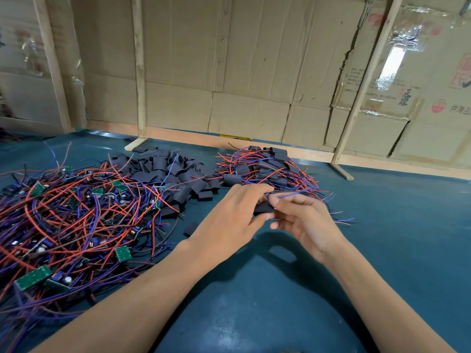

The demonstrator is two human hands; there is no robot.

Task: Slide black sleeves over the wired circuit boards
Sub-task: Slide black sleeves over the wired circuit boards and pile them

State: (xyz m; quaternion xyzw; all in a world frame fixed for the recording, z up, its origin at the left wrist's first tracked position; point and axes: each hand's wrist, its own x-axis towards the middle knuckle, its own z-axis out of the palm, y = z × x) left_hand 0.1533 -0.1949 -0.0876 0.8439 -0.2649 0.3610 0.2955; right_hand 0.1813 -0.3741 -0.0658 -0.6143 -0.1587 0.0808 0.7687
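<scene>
Nearest me, my left hand [230, 220] and right hand [300, 220] meet above the tabletop [382, 250], fingers of both pinched on one black sleeve [263, 208] with red and blue wires trailing right (board inside not visible). Left: a tangle of bare wired circuit boards [76, 225], green, red and purple leads. Beyond: a heap of empty sleeves [165, 169], then a pile of sleeved boards [267, 166]. Behind, a cardboard wall [242, 59] on wooden posts.

Bare forearms [142, 289] (no sleeves, rings or gloves).
</scene>
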